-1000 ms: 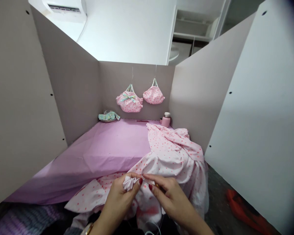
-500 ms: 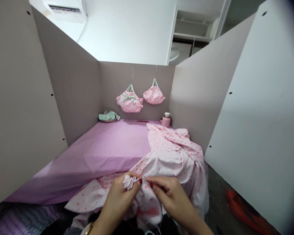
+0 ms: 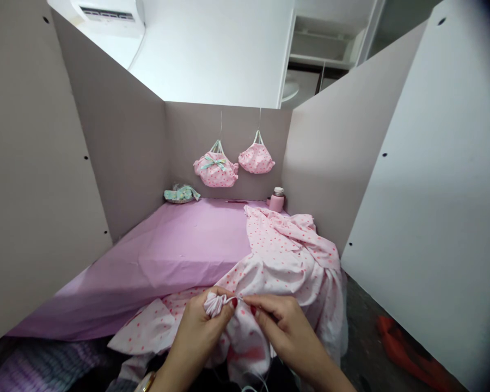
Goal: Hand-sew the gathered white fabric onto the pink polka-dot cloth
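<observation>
Head view: a pale pink fabric point(image 3: 288, 256) with small red dots is seen heaped on the near right part of a table, which is covered by a plain pink cloth point(image 3: 179, 245). The fabric is crumpled in soft folds and spills over the near edge toward the person's lap. At its front edge a small gathered bunch point(image 3: 213, 305) of the fabric is puckered into a tight, whitish knob. A thin white cord point(image 3: 231, 299) is seen running from this bunch to the right.

The left hand point(image 3: 198, 335) is raised from below, palm turned inward, and is closed around the gathered bunch, with the red-nailed thumb pressed against its right side. A gold watch point(image 3: 147, 382) is worn at the wrist. The right hand point(image 3: 286, 326) is brought in from the lower right, knuckles up, and its thumb and forefinger are pinched narrowly on the white cord just beside the bunch. The two hands are nearly touching.

At the back panel two dotted pink pouches point(image 3: 215, 170) are hung on threads, with a pink bottle point(image 3: 276, 200) below at the right and a teal bow point(image 3: 182, 193) at the left.
</observation>
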A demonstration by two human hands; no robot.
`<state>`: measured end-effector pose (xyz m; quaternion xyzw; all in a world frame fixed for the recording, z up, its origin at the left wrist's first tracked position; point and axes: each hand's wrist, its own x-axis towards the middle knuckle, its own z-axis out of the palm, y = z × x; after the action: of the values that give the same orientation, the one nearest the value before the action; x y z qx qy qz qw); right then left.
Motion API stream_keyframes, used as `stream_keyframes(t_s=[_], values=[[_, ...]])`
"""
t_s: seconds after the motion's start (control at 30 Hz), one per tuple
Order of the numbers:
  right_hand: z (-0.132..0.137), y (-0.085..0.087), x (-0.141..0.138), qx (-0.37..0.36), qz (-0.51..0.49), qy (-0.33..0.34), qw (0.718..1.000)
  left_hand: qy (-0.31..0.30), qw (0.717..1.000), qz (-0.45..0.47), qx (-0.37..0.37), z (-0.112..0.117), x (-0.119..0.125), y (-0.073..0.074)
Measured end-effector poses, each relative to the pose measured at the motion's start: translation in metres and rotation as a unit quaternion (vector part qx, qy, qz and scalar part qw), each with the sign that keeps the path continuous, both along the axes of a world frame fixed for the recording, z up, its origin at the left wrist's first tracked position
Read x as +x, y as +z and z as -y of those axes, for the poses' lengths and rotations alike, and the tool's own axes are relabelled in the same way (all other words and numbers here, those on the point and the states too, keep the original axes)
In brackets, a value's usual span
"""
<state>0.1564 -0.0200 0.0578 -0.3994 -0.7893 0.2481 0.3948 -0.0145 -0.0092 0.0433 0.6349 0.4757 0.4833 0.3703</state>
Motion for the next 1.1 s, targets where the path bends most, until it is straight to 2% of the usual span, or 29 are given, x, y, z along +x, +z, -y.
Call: stream_keyframes(t_s=[0.2,0.4,0.6,0.7,0.9,1.1], values=[[-0.0002,-0.0010,-0.0007,0.007,0.003,0.005,1.000,-0.006,1.000,0.010,0.003,-0.0007,0.0007,-0.0017],[0.0002,-0.0010,-0.0012,0.003,0.002,0.000,1.000,-0.007,1.000,-0.020,0.017,-0.0008,-0.0004,-0.0019],[-0.0009,-0.0042,-0.0040,0.006,-0.002,-0.025,1.000,-0.022,0.999,-0.029,0.026,0.0009,-0.0012,-0.0017],[-0.0009,-0.0045,-0.0035,-0.005,-0.014,-0.029,0.999,-0.019,1.000,-0.006,0.007,-0.0009,0.0000,-0.0029],[-0.0012,-0.0038,0.0006,-0.029,-0.040,-0.012,0.999,-0.045,0.992,0.100,-0.064,-0.0037,0.0026,-0.0064],[-0.0039,-0.0062,0.0036,-0.063,-0.064,0.010,0.996,-0.055,0.983,0.143,-0.099,-0.0025,0.0038,-0.0047]])
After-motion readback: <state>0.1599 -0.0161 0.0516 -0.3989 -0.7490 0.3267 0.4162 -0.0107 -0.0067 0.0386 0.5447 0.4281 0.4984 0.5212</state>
